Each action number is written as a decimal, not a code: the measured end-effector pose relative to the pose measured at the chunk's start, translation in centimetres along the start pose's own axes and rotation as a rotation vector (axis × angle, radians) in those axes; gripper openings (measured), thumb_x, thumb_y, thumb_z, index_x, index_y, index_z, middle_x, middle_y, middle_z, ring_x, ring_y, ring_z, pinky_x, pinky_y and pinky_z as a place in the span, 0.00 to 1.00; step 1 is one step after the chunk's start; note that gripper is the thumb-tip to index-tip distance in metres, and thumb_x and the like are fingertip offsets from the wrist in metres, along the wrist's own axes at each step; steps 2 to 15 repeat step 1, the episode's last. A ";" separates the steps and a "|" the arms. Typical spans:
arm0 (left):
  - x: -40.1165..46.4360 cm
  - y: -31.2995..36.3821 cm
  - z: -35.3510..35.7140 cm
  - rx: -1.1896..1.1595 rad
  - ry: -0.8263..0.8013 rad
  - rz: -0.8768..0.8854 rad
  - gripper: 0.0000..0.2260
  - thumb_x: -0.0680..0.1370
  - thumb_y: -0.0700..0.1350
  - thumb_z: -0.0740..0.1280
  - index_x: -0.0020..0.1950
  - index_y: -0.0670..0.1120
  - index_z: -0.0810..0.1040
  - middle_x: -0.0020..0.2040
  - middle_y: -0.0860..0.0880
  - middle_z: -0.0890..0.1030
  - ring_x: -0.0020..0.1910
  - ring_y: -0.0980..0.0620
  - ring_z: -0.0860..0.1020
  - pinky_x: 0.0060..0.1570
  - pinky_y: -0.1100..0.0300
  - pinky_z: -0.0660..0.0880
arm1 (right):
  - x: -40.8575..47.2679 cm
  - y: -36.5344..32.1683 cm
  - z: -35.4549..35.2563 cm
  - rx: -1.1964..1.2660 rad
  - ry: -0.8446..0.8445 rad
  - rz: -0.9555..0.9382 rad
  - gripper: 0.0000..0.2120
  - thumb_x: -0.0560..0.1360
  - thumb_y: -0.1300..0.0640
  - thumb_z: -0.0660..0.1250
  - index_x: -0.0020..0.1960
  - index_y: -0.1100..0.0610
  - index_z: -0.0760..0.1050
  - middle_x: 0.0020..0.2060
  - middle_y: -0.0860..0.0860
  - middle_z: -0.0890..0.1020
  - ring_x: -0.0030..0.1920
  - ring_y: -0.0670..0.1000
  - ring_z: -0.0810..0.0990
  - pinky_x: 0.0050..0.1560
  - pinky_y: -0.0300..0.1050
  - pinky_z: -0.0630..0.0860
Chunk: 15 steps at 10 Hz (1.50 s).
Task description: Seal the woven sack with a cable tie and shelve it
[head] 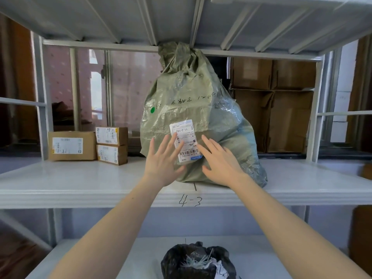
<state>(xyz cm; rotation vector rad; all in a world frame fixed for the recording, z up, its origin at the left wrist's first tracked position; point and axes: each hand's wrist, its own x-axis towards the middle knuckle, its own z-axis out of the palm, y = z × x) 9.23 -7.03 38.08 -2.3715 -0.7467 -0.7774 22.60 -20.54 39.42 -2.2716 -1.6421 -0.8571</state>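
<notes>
A grey-green woven sack (pixel 193 101) stands upright on the white shelf (pixel 80 182) marked 4-3, its gathered neck reaching the shelf above. A white shipping label (pixel 184 135) is stuck on its front. My left hand (pixel 164 160) lies flat against the sack's lower front, fingers spread and overlapping the label's left side. My right hand (pixel 220 161) presses flat on the sack just right of the label, fingers straight. The tie at the neck cannot be made out.
Three labelled cardboard parcels (pixel 72 146) sit at the shelf's left. Large cardboard boxes (pixel 281 109) stand behind the rack at right. On the lower shelf a black bag (pixel 199 260) holds several white cable ties. The metal shelf above (pixel 181 21) hangs close over the sack.
</notes>
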 end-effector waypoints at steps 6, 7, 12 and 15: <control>-0.7 -0.5 -1.3 0.022 0.009 -0.013 0.33 0.77 0.65 0.48 0.77 0.54 0.39 0.78 0.48 0.38 0.78 0.47 0.42 0.73 0.39 0.41 | -0.8 -0.2 -1.4 -0.043 -0.001 -0.015 0.32 0.77 0.51 0.58 0.77 0.51 0.47 0.78 0.49 0.43 0.77 0.50 0.44 0.74 0.58 0.53; -0.7 -0.5 -1.3 0.022 0.009 -0.013 0.33 0.77 0.65 0.48 0.77 0.54 0.39 0.78 0.48 0.38 0.78 0.47 0.42 0.73 0.39 0.41 | -0.8 -0.2 -1.4 -0.043 -0.001 -0.015 0.32 0.77 0.51 0.58 0.77 0.51 0.47 0.78 0.49 0.43 0.77 0.50 0.44 0.74 0.58 0.53; -0.7 -0.5 -1.3 0.022 0.009 -0.013 0.33 0.77 0.65 0.48 0.77 0.54 0.39 0.78 0.48 0.38 0.78 0.47 0.42 0.73 0.39 0.41 | -0.8 -0.2 -1.4 -0.043 -0.001 -0.015 0.32 0.77 0.51 0.58 0.77 0.51 0.47 0.78 0.49 0.43 0.77 0.50 0.44 0.74 0.58 0.53; -0.7 -0.5 -1.3 0.022 0.009 -0.013 0.33 0.77 0.65 0.48 0.77 0.54 0.39 0.78 0.48 0.38 0.78 0.47 0.42 0.73 0.39 0.41 | -0.8 -0.2 -1.4 -0.043 -0.001 -0.015 0.32 0.77 0.51 0.58 0.77 0.51 0.47 0.78 0.49 0.43 0.77 0.50 0.44 0.74 0.58 0.53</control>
